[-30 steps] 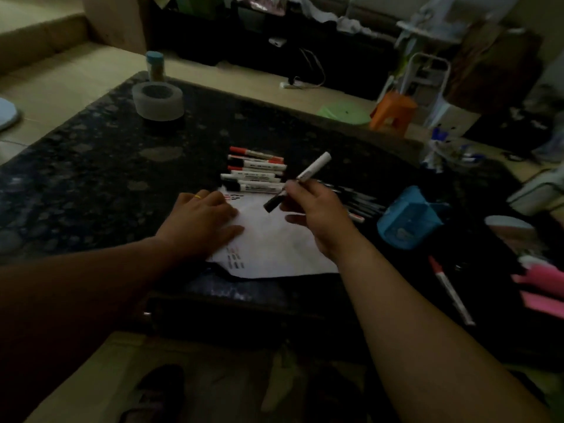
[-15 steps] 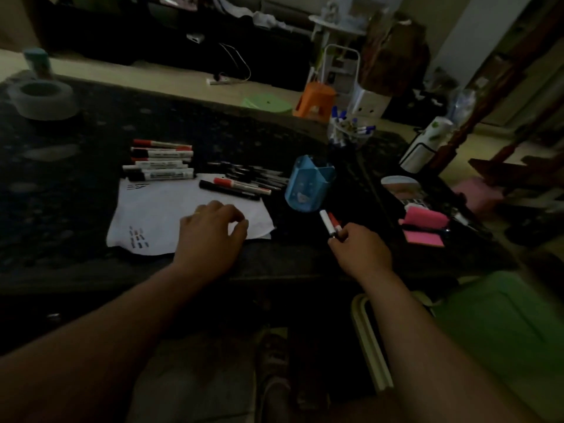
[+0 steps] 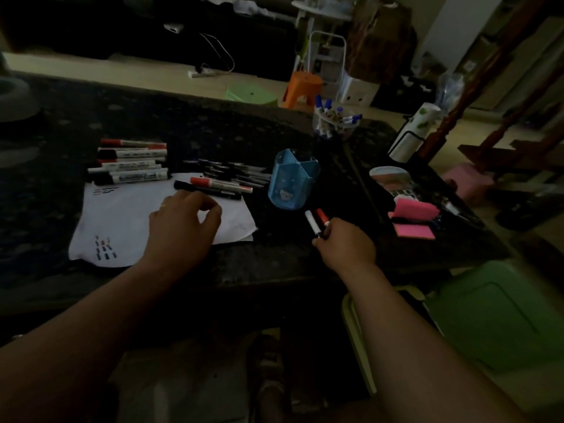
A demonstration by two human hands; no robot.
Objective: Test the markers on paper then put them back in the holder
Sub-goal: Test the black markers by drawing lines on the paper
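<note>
The right hand point(image 3: 345, 243) grips a red-capped marker point(image 3: 321, 216) just in front of the blue holder point(image 3: 290, 182), barrel pointing at it. The left hand point(image 3: 183, 222), loosely curled and empty, rests on paper point(image 3: 122, 219) farther left.

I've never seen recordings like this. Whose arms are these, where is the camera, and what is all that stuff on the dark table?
No machine here: these are a person's two bare arms, filmed by one wide-angle camera worn on their head, looking down. The left hand rests on a white sheet of paper bearing small test strokes. The right hand grips two marker pens, one white-ended, one red-capped. On the dark speckled stone table are a row of white-barrelled markers, a blue plastic pen holder, a clear cup of blue-capped pens and pink sticky notes.
</note>
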